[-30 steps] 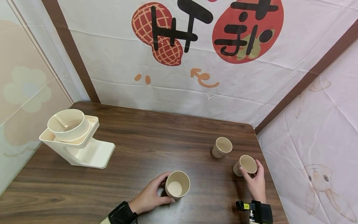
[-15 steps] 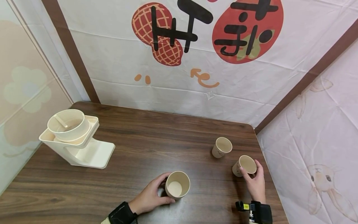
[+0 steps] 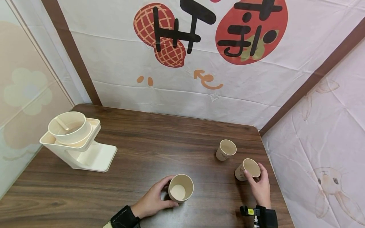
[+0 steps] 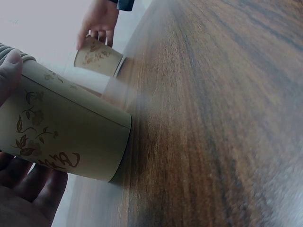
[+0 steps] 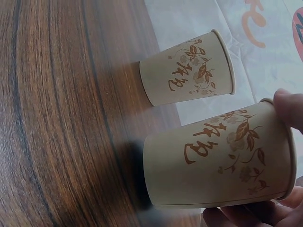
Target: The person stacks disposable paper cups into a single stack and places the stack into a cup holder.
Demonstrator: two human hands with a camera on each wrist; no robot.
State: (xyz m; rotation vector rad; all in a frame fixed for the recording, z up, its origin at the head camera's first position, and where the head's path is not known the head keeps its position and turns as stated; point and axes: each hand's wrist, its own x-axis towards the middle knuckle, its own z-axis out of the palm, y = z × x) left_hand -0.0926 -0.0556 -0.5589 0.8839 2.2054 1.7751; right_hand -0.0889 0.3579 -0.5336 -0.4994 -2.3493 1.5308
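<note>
Near the front middle of the table, my left hand grips a beige paper cup stack from its left side. The left wrist view shows several rims nested at the top of this stack, thumb on one side and fingers on the other. At the right, my right hand holds a single paper cup between thumb and fingers near its rim. Brown flowers and writing decorate that cup in the right wrist view. Another paper cup stands upright just behind it.
A cream stand sits at the table's left, carrying a round white container with a stick-like handle inside. Printed cloth hangs along the back and right edges of the wooden table.
My right hand and its cup have shifted slightly left, the cup leaning a little. My left hand and the stack stay in place.
</note>
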